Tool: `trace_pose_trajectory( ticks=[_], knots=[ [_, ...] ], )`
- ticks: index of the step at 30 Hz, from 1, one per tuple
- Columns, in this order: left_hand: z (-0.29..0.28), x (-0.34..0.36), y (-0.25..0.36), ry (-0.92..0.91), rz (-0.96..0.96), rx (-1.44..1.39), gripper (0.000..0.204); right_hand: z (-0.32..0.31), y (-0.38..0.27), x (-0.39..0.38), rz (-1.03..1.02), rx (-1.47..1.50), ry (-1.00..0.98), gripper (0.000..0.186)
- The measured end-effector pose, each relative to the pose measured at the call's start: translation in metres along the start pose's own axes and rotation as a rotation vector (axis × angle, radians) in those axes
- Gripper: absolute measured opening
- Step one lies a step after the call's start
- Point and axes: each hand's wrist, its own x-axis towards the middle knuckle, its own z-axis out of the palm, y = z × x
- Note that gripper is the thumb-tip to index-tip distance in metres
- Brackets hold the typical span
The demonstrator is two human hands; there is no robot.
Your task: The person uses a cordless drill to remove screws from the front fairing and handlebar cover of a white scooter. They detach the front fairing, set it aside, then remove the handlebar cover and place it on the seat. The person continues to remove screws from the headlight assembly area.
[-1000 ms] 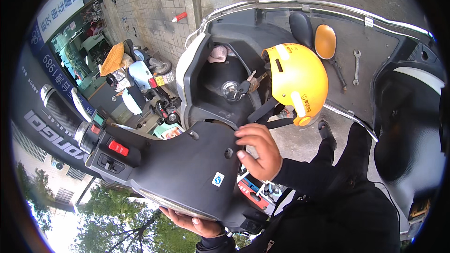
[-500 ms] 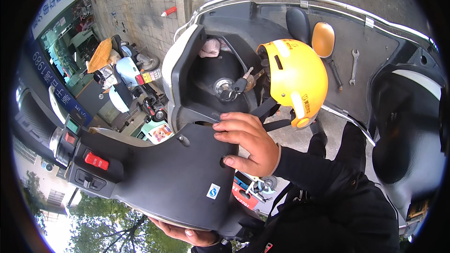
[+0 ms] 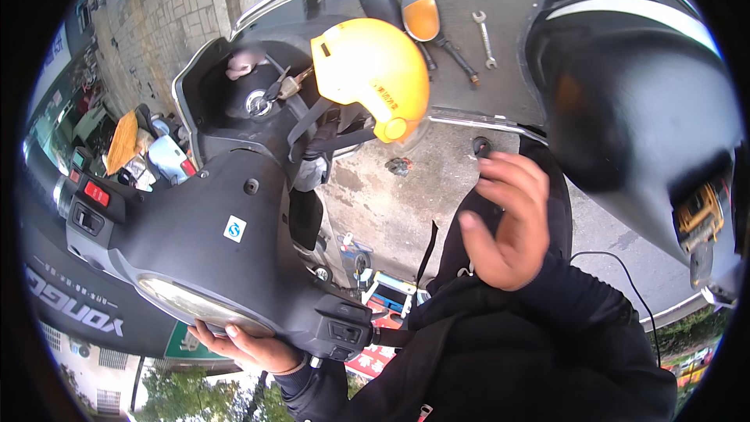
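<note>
Handlebar cowl (image 3: 199, 242) steadied by our left hand (image 3: 254, 350), right hand (image 3: 512, 227) free

Our left hand lies along the cowl's near edge, thumb and fingers against the headlight (image 3: 199, 302); whether it grips or only supports, we cannot tell. Our right hand hangs in the air well apart from the cowl, fingers loosely spread and slightly curled, holding nothing. Most of the cowl lies beyond the left hand, its screw hole (image 3: 251, 187) facing up at us.

To steady it well, we would spread the load over the left palm instead of pressing the lens with our fingertips, and lay the right hand flat near the screw hole so the cowl cannot tip. We should judge by feel whether anything underneath tugs, since that side is hidden.

Beyond both hands, and between them sideways, hangs the yellow helmet (image 3: 375, 70), straps dangling near the cowl; we had best mind those. Farther off, the wrench (image 3: 484, 39) and orange-faced mirror (image 3: 422, 17) rest on the footboard (image 3: 523, 70), clear of our fingers.
</note>
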Motion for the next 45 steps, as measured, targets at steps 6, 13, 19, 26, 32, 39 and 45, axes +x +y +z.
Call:
trace_pose_trajectory(
  ticks=[6, 13, 19, 26, 32, 39, 45],
  knots=[
    [0.000, -0.003, 0.010, 0.007, 0.019, 0.040, 0.055, -0.172, -0.013, -0.015, -0.150, -0.882, 0.340, 0.064],
    [-0.001, -0.002, 0.004, 0.024, 0.064, 0.072, 0.061, -0.235, -0.003, -0.046, 0.012, -1.216, 0.230, 0.079],
    [0.002, 0.000, 0.002, 0.026, 0.029, -0.041, 0.062, -0.309, 0.005, -0.052, 0.046, -1.420, 0.019, 0.085],
    [-0.005, -0.001, 0.003, 0.019, 0.074, 0.056, 0.058, -0.329, -0.030, -0.046, 0.161, -0.981, 0.007, 0.066],
    [-0.010, 0.003, -0.002, 0.009, 0.182, 0.124, 0.060, -0.226, -0.084, 0.036, 0.291, 0.172, -0.018, 0.057],
    [-0.007, 0.005, 0.000, 0.013, 0.160, 0.160, 0.068, -0.059, -0.102, 0.174, 0.598, 0.587, -0.544, 0.040],
    [-0.004, 0.004, -0.001, 0.016, 0.106, 0.202, 0.075, 0.024, -0.078, 0.201, 0.154, 0.420, -0.871, 0.043]
  ],
)
